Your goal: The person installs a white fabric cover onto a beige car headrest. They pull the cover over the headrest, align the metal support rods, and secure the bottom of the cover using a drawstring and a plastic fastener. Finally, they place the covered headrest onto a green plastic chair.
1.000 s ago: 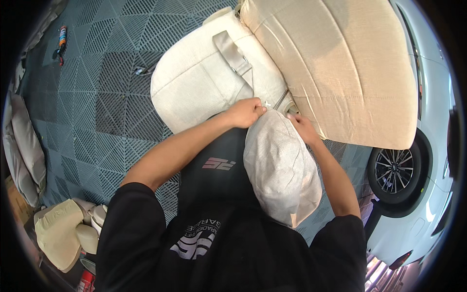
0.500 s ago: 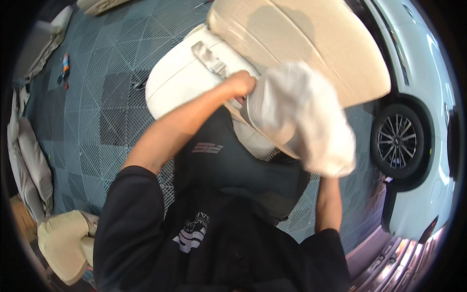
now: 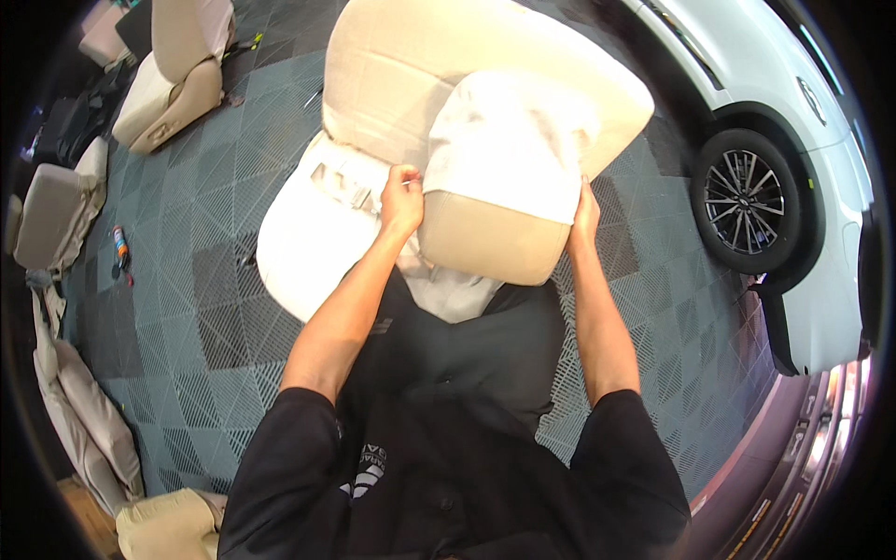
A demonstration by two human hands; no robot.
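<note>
One tan cushion (image 3: 495, 238) | partly inside white cover (image 3: 509, 135) | fingers (image 3: 401, 175) at both sides

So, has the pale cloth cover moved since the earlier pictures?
Yes. Judged against the large beige seat back, the pale cloth cover has shifted upward in the view: at first mostly below it, now overlapping it.
</note>
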